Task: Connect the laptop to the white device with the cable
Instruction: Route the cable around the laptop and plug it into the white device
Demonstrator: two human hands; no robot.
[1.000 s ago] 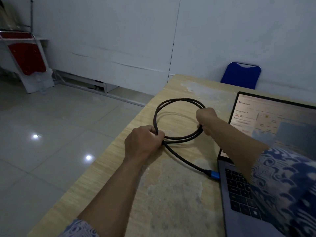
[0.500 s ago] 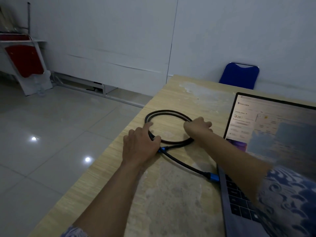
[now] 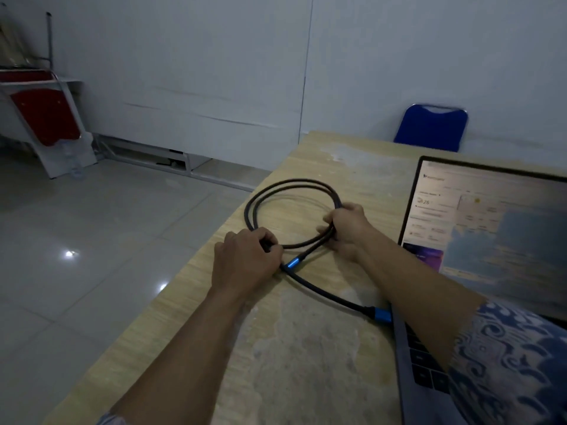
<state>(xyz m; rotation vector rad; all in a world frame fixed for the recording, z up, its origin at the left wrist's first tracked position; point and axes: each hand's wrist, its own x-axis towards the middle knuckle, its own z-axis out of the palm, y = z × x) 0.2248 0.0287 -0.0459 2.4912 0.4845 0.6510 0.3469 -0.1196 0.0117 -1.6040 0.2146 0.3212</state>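
Note:
A black cable [image 3: 291, 187] lies coiled in a double loop on the wooden table [image 3: 306, 363]. One blue plug [image 3: 380, 315] sits at the left edge of the open laptop [image 3: 491, 228], whose screen is lit. The other blue plug [image 3: 292, 263] lies free on the table just right of my left hand [image 3: 245, 259], which is closed on the coil's near side. My right hand [image 3: 346, 228] grips the coil's right side, fingers curled around both strands. No white device is in view.
The table's left edge drops to a tiled floor. A blue chair [image 3: 431, 127] stands behind the table's far edge against the white wall. A red and white folded piece of furniture [image 3: 46, 118] leans at the far left.
The coil came down from a lifted position to the table. Both hands opened over it, then closed on it again, and the free blue plug came into view beside my left hand.

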